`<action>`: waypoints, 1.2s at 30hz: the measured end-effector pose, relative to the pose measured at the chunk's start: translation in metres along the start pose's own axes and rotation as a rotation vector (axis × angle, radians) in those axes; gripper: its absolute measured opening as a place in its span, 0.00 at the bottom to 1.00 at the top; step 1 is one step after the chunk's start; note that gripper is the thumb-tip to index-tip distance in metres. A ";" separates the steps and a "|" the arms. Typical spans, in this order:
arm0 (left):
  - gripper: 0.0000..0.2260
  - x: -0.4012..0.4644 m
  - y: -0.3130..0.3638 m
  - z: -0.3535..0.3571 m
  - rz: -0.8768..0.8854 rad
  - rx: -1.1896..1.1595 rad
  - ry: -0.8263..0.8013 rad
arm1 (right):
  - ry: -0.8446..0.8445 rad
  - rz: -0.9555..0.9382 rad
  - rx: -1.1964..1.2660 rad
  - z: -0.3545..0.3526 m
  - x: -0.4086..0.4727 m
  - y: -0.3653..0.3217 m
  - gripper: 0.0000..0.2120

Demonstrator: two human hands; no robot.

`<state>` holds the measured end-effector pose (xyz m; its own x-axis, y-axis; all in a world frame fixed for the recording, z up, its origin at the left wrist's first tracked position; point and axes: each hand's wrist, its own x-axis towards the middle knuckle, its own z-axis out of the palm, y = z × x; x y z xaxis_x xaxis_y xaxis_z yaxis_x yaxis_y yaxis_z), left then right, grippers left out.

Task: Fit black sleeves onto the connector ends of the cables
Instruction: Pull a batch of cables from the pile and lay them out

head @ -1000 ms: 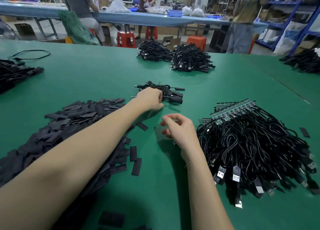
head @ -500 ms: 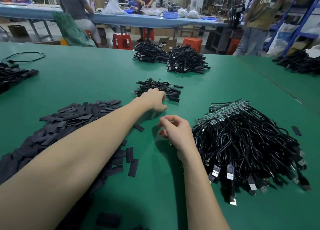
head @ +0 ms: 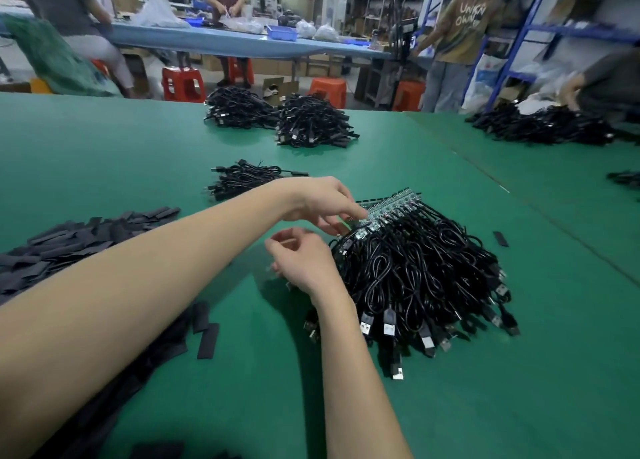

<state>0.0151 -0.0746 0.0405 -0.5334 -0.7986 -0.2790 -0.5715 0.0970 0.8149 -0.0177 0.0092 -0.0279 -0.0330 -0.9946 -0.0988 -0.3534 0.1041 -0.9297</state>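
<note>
The table (head: 138, 140) wears a plain green cover, and on it the cable pile (head: 415, 268) is glossy black with silver plug tips and pale green circuit boards (head: 388, 211) along its far edge. The heap of sleeves (head: 69, 240) is matt black. Beyond stand red-orange stools (head: 181, 84), a light blue table (head: 225, 43), a blue bin (head: 282, 32) and blue shelving (head: 540, 25).

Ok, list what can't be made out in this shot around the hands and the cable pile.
- Left hand, head view: its fingertips reach the circuit-board ends of the big cable pile; whether they pinch one is hidden by the fingers.
- Right hand: motion blur; whether it holds anything cannot be told.
- Sleeve pile: partly covered by the left forearm, cut off by the left edge.
</note>
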 end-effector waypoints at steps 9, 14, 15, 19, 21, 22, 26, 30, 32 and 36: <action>0.02 -0.007 0.019 0.004 0.050 -0.022 0.033 | -0.399 -0.030 -0.469 -0.027 -0.014 -0.026 0.18; 0.02 -0.020 0.018 0.008 0.190 -0.155 0.033 | -0.373 -0.039 -0.511 -0.019 -0.014 -0.019 0.16; 0.02 -0.025 0.020 0.006 0.219 -0.176 0.011 | -0.369 -0.036 -0.511 -0.020 -0.014 -0.017 0.16; 0.01 -0.047 0.024 -0.013 0.309 -0.230 -0.043 | -0.357 -0.022 -0.429 -0.022 -0.014 -0.014 0.13; 0.01 -0.057 0.023 -0.025 0.333 -0.240 -0.017 | -0.351 -0.049 -0.411 -0.025 -0.015 -0.019 0.11; 0.01 -0.062 0.021 -0.031 0.337 -0.248 0.003 | -0.364 -0.066 -0.382 -0.026 -0.017 -0.023 0.10; 0.02 -0.078 0.010 -0.056 0.338 -0.274 0.094 | -0.512 -0.129 -0.163 -0.036 -0.032 -0.043 0.08; 0.03 -0.098 -0.002 -0.083 0.320 -0.270 0.089 | -0.602 -0.168 0.033 -0.055 -0.050 -0.063 0.11; 0.03 -0.109 -0.007 -0.094 0.310 -0.251 0.078 | -0.617 -0.224 0.141 -0.068 -0.059 -0.070 0.10; 0.05 -0.132 -0.013 -0.115 0.276 -0.300 0.068 | -0.466 -0.431 0.385 -0.090 -0.072 -0.081 0.08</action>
<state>0.1645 -0.0391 0.1251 -0.5931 -0.8051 -0.0027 -0.2001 0.1442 0.9691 -0.0709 0.0717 0.0865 0.4647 -0.8518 0.2418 0.1098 -0.2156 -0.9703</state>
